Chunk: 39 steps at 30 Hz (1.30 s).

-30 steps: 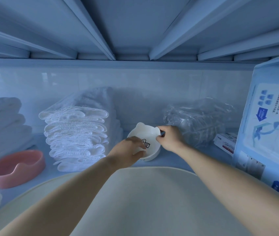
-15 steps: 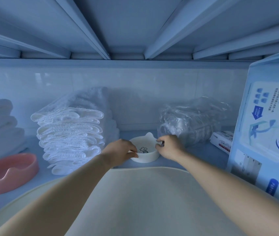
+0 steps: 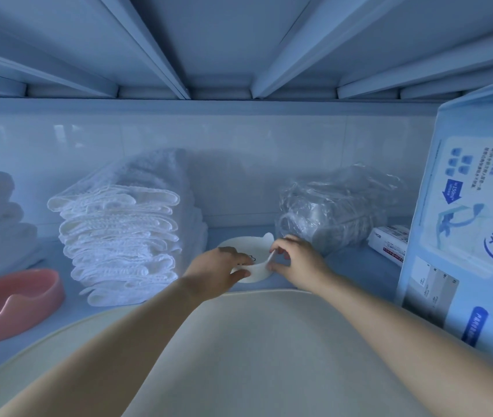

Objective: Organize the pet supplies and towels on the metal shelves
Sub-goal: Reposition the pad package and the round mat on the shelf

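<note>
White bowl [image 3: 255,273], one, held by left hand [image 3: 218,272] and right hand [image 3: 295,261].

The white bowl [image 3: 257,248], tilted earlier, now sits flat.

One wide-angle view, worn on the head, looks forward and slightly down into a shelf [image 3: 347,266] bay from close in. The upper shelf's underside [image 3: 218,40] fills the top and the tiled wall [image 3: 239,139] lies far. The left hand [image 3: 218,270] and right hand [image 3: 298,263] reach in from the near edge to the white bowl [image 3: 255,275] at mid-frame.
</note>
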Tool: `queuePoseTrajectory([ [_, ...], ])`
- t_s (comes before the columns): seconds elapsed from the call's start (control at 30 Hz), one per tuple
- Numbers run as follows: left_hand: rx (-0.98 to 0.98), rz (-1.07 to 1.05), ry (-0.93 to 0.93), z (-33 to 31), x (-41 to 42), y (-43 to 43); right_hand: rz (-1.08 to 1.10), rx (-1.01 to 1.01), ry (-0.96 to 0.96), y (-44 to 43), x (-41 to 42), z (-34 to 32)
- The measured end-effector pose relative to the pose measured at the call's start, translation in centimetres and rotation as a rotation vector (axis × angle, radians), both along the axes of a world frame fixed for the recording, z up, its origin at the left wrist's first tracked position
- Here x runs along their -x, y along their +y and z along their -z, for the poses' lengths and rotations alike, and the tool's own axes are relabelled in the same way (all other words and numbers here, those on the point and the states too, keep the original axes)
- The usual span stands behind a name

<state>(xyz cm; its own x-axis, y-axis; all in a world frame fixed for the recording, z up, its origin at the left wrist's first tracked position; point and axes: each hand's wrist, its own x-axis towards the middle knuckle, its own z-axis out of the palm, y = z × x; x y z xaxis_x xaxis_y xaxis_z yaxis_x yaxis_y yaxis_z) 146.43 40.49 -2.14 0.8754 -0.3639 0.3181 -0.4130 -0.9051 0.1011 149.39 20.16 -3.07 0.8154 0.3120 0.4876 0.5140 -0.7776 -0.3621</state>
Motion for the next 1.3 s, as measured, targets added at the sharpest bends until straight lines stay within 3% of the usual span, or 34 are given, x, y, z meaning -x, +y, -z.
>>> queuePoseTrajectory([
  [0.13, -0.089, -0.055, 0.001, -0.4, -0.1, 0.3, -0.052, -0.029, -0.072, 0.4, 0.3, 0.4],
  [0.33, -0.093, -0.133, -0.020, -0.6, -0.2, 0.4, 0.138, -0.021, -0.477, -0.5, -0.4, -3.9],
  [0.53, -0.060, -0.168, -0.034, -2.0, -0.9, 1.5, 0.426, 0.328, -0.326, -1.3, -1.3, -5.2],
  [0.7, 0.027, -0.092, -0.058, -3.7, -1.7, -0.1, 0.661, 0.357, -0.091, -0.6, -2.0, -5.6],
  [1.03, 0.121, 0.153, -0.178, -7.4, -5.7, -6.1, 0.500, 0.251, -0.132, -3.2, -1.8, -6.0],
  [1.3, -0.079, 0.171, -0.070, -7.0, -8.4, -8.8, 0.377, 0.205, -0.075, -4.5, -0.8, -6.6],
])
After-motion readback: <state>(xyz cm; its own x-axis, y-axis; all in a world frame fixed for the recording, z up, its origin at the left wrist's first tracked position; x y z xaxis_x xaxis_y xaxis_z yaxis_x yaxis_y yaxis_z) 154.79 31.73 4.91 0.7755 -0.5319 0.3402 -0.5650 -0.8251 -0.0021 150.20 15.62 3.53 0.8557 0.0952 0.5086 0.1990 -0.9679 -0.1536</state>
